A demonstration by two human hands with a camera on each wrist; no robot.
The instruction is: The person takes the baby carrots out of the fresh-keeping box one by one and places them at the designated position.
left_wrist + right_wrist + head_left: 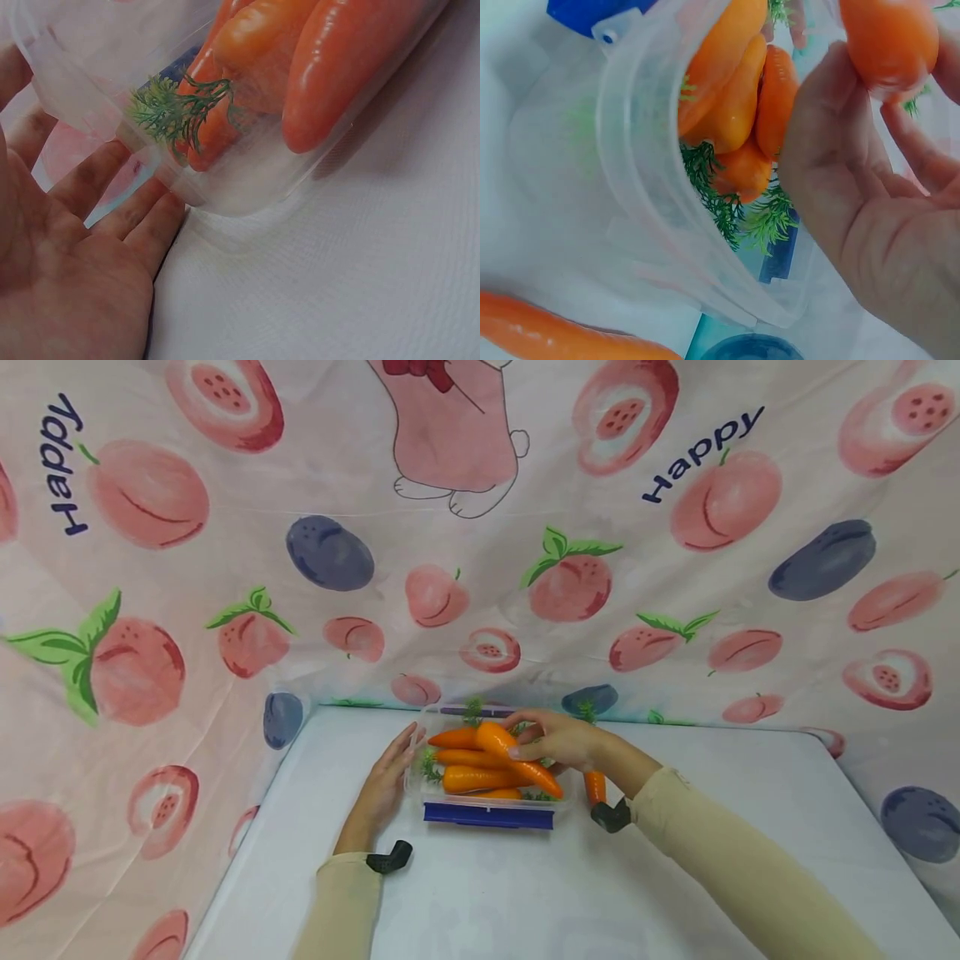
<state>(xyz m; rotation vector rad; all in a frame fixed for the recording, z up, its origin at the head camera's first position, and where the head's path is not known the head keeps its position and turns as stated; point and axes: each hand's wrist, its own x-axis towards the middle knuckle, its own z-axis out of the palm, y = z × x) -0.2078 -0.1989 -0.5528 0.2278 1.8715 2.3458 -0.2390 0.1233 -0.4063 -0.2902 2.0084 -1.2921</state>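
A clear plastic box (411, 777) with blue latch flaps (487, 816) stands on the table, holding several toy carrots (476, 779) with green tops (180, 112). My right hand (566, 742) pinches one orange carrot (501, 743) between thumb and fingers, over the others in the box. In the right wrist view that carrot's rounded end (891, 49) shows above the palm. On the box's left side, my left hand (384, 781) lies with its fingers (90, 176) extended against the clear wall.
Another carrot (595, 787) lies on the white table (510, 902) to the right of the box, partly behind the right wrist. A fruit-print cloth (465, 543) hangs behind the table's far edge. Dark straps (390, 857) sit on both wrists.
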